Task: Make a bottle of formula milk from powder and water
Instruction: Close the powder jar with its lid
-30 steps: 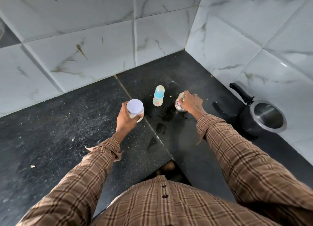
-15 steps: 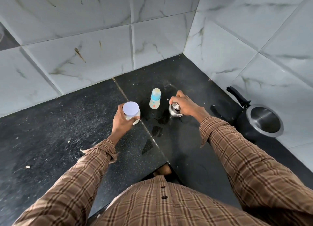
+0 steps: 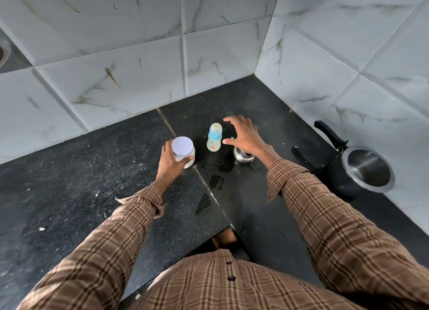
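The small clear baby bottle with a blue collar and cap [image 3: 214,137] stood upright on the black granite counter [image 3: 69,182], between the two hands. The right hand [image 3: 246,136] hovered with fingers spread just beside it, over a small steel pot [image 3: 241,157]; the left hand [image 3: 173,164] gripped a white-lidded powder jar [image 3: 183,149]. I'd judge a grip low on the bottle's body safest.

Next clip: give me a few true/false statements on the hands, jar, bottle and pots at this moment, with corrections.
1. The left hand grips the jar. True.
2. The jar's lid is off. False: its white lid is on.
3. The right hand holds the bottle. False: it is open with fingers spread, beside the bottle, above the small steel pot.
4. The bottle stands upright between the jar and the small steel pot. True.
5. The black pot sits left of the jar. False: it is far right, by the wall.
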